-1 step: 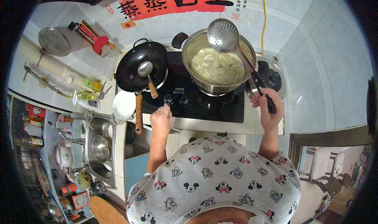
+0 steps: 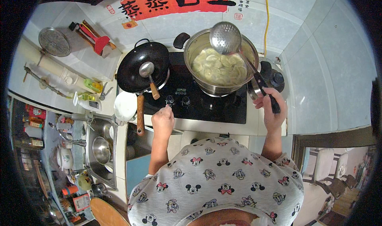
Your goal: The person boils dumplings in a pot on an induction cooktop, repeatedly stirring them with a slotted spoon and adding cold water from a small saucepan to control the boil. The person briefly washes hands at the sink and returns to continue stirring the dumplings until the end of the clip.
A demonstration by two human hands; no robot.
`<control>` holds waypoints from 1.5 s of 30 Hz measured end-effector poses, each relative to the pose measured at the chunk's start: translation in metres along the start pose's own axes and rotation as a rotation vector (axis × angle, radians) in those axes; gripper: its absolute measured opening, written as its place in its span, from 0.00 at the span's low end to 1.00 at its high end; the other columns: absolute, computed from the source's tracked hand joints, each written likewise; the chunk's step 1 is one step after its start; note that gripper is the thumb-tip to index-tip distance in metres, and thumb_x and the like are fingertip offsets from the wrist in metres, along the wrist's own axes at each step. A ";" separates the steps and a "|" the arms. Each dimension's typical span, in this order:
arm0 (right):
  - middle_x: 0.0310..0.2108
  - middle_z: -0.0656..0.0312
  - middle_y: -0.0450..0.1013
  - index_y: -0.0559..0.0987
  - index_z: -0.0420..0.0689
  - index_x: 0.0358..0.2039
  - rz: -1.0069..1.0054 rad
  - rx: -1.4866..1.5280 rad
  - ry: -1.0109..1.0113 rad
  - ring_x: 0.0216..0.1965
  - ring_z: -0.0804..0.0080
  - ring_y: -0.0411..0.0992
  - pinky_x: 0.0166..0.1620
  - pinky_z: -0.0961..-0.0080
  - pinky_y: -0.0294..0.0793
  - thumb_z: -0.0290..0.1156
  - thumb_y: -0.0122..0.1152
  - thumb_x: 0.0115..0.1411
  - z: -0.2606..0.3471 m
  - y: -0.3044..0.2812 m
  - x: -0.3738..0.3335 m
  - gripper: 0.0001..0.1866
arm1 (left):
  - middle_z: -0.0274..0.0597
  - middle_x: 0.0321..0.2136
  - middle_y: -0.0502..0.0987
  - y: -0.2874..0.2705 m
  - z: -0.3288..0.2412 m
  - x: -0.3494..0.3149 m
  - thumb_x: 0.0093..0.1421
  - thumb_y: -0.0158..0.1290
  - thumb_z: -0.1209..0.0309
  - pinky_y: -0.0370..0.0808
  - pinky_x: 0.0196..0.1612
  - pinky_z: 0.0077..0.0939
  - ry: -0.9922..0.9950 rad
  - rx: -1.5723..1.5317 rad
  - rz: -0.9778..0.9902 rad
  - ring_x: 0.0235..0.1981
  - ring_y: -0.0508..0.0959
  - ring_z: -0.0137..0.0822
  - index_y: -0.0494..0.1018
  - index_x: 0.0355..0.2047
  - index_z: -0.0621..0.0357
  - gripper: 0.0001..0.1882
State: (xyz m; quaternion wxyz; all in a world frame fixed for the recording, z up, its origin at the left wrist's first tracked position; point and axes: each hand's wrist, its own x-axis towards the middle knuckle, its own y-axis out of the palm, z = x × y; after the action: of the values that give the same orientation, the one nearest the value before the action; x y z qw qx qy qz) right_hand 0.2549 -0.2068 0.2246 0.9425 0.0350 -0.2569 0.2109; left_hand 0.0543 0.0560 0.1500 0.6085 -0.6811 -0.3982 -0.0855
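My right hand (image 2: 274,106) is closed round the black handle of a perforated metal skimmer (image 2: 225,38). The skimmer's round bowl hangs over the far part of a deep steel pot (image 2: 193,75). Pale dumplings (image 2: 219,67) crowd the cloudy liquid in that pot. Curled into a fist, my left hand (image 2: 163,120) is at the front edge of the black cooktop (image 2: 215,112), just below a control knob (image 2: 170,100). No object shows in its fingers; whether it touches the knob I cannot tell.
Left of the pot stands a black wok (image 2: 129,73) with a wooden handle, a metal spoon (image 2: 147,69) lying across it. A white plate (image 2: 125,106) is beside the wok handle. A glass lid (image 2: 275,77) lies right of the pot. A steel sink (image 2: 115,162) is at the left.
The skimmer's bowl has dipped very slightly toward the pot, and its handle has shifted a little in my right hand. My left hand has not moved.
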 end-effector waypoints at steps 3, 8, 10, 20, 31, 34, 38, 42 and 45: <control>0.25 0.59 0.72 0.74 0.37 0.40 -0.103 0.112 0.202 0.23 0.72 0.75 0.23 0.81 0.74 0.24 0.51 0.61 0.000 0.000 0.006 0.08 | 0.47 0.13 0.68 0.000 0.000 0.000 0.50 0.52 0.79 0.69 0.19 0.36 -0.022 -0.028 -0.005 0.16 0.72 0.47 0.63 0.15 0.59 0.11; 0.22 0.60 0.72 0.74 0.40 0.39 -0.113 0.129 0.365 0.20 0.72 0.74 0.21 0.80 0.73 0.28 0.51 0.62 -0.018 0.000 0.011 0.08 | 0.48 0.14 0.68 0.003 0.001 -0.002 0.47 0.51 0.80 0.69 0.21 0.38 -0.091 -0.102 0.009 0.17 0.72 0.49 0.63 0.15 0.60 0.09; 0.22 0.60 0.72 0.74 0.41 0.39 -0.091 0.140 0.427 0.20 0.72 0.74 0.21 0.80 0.72 0.29 0.51 0.62 -0.023 0.004 0.013 0.08 | 0.48 0.14 0.68 0.003 0.002 -0.003 0.46 0.51 0.81 0.69 0.21 0.39 -0.106 -0.122 0.024 0.18 0.72 0.49 0.64 0.16 0.60 0.08; 0.18 0.61 0.71 0.74 0.41 0.40 -0.108 0.140 0.465 0.17 0.74 0.72 0.18 0.81 0.70 0.34 0.54 0.61 -0.038 0.011 0.021 0.11 | 0.51 0.15 0.68 0.001 0.004 -0.008 0.46 0.51 0.82 0.70 0.21 0.32 -0.130 -0.148 -0.036 0.18 0.72 0.49 0.66 0.16 0.64 0.06; 0.20 0.60 0.72 0.75 0.41 0.37 -0.010 0.013 0.343 0.21 0.74 0.74 0.21 0.81 0.72 0.28 0.55 0.59 -0.029 0.008 0.021 0.07 | 0.50 0.17 0.70 -0.003 -0.001 -0.011 0.45 0.51 0.81 0.71 0.23 0.38 -0.143 -0.083 0.034 0.20 0.74 0.50 0.64 0.17 0.60 0.07; 0.23 0.60 0.74 0.75 0.41 0.35 0.111 -0.325 -0.056 0.25 0.72 0.74 0.27 0.79 0.73 0.22 0.59 0.54 -0.018 -0.002 0.029 0.07 | 0.50 0.16 0.68 0.000 -0.001 -0.012 0.44 0.51 0.82 0.70 0.22 0.38 -0.143 -0.142 0.013 0.19 0.72 0.51 0.63 0.16 0.61 0.07; 0.26 0.59 0.74 0.76 0.39 0.31 0.193 -0.501 -0.259 0.26 0.69 0.74 0.32 0.78 0.72 0.17 0.60 0.49 0.012 -0.020 0.048 0.08 | 0.52 0.14 0.66 0.006 -0.003 -0.016 0.46 0.50 0.83 0.67 0.20 0.35 -0.145 -0.189 -0.021 0.17 0.70 0.52 0.62 0.16 0.62 0.08; 0.27 0.59 0.74 0.77 0.37 0.29 0.165 -0.357 -0.174 0.25 0.74 0.72 0.30 0.79 0.71 0.17 0.59 0.51 0.023 -0.039 0.058 0.04 | 0.52 0.15 0.67 0.009 -0.005 -0.018 0.46 0.50 0.83 0.68 0.21 0.34 -0.137 -0.146 -0.017 0.18 0.71 0.51 0.63 0.16 0.62 0.07; 0.26 0.59 0.73 0.76 0.35 0.30 0.227 -0.273 -0.043 0.26 0.76 0.72 0.28 0.81 0.71 0.16 0.57 0.53 0.032 -0.055 0.060 0.03 | 0.50 0.15 0.68 0.010 -0.008 -0.020 0.45 0.51 0.82 0.70 0.21 0.37 -0.150 -0.117 -0.012 0.18 0.72 0.49 0.63 0.16 0.61 0.07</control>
State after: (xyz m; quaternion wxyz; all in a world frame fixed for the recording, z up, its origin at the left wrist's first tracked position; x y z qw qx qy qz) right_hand 0.3096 -0.2390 0.2843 0.9030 -0.1181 -0.3054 0.2783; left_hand 0.0500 0.0406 0.1323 0.5357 -0.7174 -0.4411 -0.0609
